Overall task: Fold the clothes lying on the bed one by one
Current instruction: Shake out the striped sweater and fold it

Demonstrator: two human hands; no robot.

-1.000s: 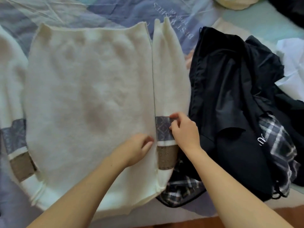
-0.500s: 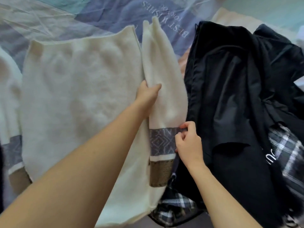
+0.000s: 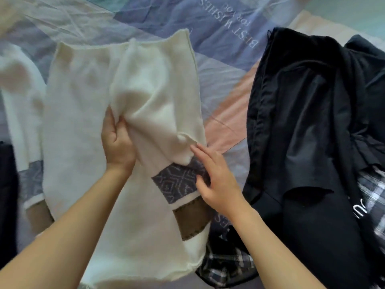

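Gripping sleeve (image 3: 158,113) of soft, limp white sweater (image 3: 79,132): left hand (image 3: 117,142) clutches bunched knit; right hand (image 3: 212,176) pinches patterned cuff at 4 o'clock.

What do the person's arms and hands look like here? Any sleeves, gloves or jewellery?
Both forearms are bare right up to the bottom edge of the picture, with no sleeve or cuff showing. The left hand and right hand wear no gloves, and no ring, watch or bracelet is visible. The fingernails look short and unpainted.
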